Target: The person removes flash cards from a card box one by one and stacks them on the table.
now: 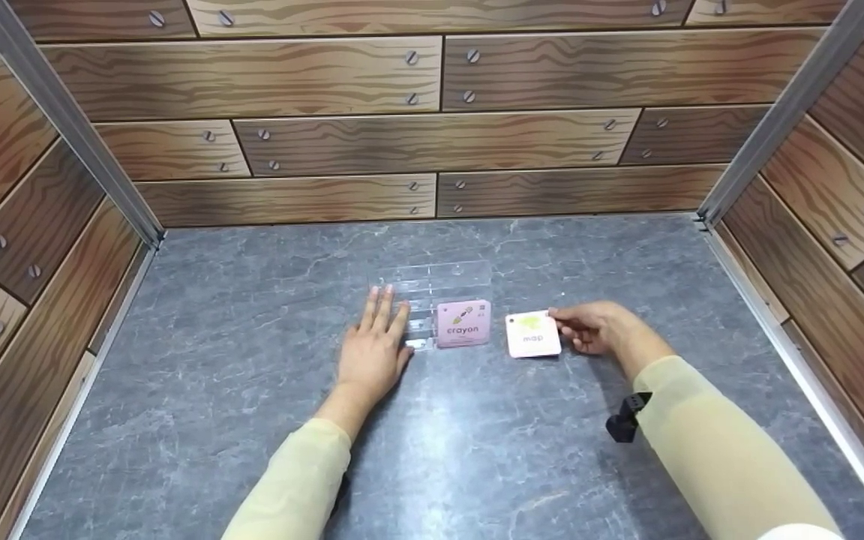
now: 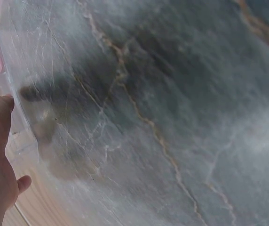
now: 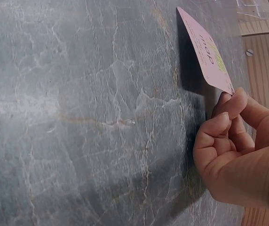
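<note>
A clear plastic card holder (image 1: 462,276) with several ledges sits mid-table. A pink card printed "crayon" (image 1: 463,324) stands in its lower right part. My left hand (image 1: 373,349) rests on the holder's left side, fingers extended; in the left wrist view the thumb (image 2: 5,102) lies at the holder's edge. To the right of the holder, my right hand (image 1: 589,328) pinches a pink card printed "map" (image 1: 533,336) by its upper right corner. The right wrist view shows this map card (image 3: 205,52) tilted above the table, between thumb and index finger.
The grey marbled tabletop (image 1: 214,375) is bounded by wood-patterned panels (image 1: 327,142) at the back and both sides. Metal rails (image 1: 769,322) run along the side edges. A small black device (image 1: 627,418) is fastened at the right wrist.
</note>
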### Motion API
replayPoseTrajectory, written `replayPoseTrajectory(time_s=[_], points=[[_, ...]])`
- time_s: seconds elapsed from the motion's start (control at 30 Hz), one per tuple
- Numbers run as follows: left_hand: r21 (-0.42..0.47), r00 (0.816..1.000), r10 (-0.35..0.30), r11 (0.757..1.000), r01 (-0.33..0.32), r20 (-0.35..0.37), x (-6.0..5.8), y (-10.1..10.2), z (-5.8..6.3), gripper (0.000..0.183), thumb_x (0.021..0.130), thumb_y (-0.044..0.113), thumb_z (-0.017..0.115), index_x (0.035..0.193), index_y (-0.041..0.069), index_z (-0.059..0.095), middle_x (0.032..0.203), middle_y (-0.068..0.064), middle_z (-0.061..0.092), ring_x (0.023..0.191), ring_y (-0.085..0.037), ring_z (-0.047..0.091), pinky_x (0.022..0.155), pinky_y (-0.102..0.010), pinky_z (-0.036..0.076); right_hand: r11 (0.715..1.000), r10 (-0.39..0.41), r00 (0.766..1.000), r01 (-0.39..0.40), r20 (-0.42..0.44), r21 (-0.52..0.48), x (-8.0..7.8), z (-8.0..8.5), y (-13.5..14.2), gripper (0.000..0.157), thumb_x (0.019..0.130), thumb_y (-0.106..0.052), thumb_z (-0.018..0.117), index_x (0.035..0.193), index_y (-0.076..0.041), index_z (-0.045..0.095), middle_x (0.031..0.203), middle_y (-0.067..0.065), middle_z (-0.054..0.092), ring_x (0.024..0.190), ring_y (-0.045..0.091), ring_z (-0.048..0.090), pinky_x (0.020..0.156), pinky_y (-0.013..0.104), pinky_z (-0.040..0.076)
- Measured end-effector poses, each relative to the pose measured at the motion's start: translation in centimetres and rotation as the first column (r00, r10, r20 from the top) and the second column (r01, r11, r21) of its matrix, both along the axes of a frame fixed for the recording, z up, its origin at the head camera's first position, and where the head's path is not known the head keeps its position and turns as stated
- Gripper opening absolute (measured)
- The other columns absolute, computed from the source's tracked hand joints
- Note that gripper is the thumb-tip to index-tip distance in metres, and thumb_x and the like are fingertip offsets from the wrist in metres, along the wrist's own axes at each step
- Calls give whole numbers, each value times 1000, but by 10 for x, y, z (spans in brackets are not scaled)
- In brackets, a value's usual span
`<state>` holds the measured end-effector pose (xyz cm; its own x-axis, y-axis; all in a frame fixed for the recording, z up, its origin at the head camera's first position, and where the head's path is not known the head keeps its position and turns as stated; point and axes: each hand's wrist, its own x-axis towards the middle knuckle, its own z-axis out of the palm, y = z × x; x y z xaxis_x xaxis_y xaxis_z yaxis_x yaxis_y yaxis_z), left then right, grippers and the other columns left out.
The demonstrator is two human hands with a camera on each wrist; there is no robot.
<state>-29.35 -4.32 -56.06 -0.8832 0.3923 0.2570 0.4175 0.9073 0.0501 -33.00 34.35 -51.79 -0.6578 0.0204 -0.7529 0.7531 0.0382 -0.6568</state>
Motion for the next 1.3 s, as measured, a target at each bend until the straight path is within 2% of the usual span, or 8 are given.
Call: replayPoseTrajectory(time_s=[0.47, 0.7, 1.07, 1.3], points=[[15, 1000, -7, 1000, 7, 2, 1, 0, 1, 72, 101, 43, 70, 162, 13, 46, 173, -17, 27, 161, -36, 22, 102, -56, 53, 1000, 11, 1000, -11, -2, -6, 0, 1, 4, 33, 108, -26, 63, 81, -13, 74, 68, -6, 70, 55, 0, 60, 56, 15, 49], [8, 1000, -3, 1000, 3, 0, 1, 0, 1, 73, 101, 44, 70, 162, 14, 45, 173, -16, 27, 161, -36, 21, 102, -56, 53, 1000, 22, 1000, -22, -10, -14, 0, 1, 4, 26, 108, -27, 63, 89, -14, 76, 74, -6, 73, 58, 1, 61, 58, 16, 49], [6, 1000, -3, 1000, 3, -5, 1, 0, 1, 73, 101, 44, 70, 162, 13, 46, 173, -16, 27, 161, -36, 21, 101, -56, 53, 999, -40, 999, 39, -7, -28, 2, 3, 4, 17, 106, -24, 67, 104, -9, 73, 79, -2, 76, 58, 3, 62, 56, 17, 51], [-1, 1000, 6, 1000, -6, 13, 0, 1, 1, 73, 101, 45, 69, 163, 14, 45, 173, -16, 26, 161, -35, 21, 102, -55, 53, 999, -46, 999, 46, -10, -13, 4, 7, 4, 19, 106, -26, 68, 98, -10, 74, 77, -3, 76, 58, 2, 64, 57, 18, 51]])
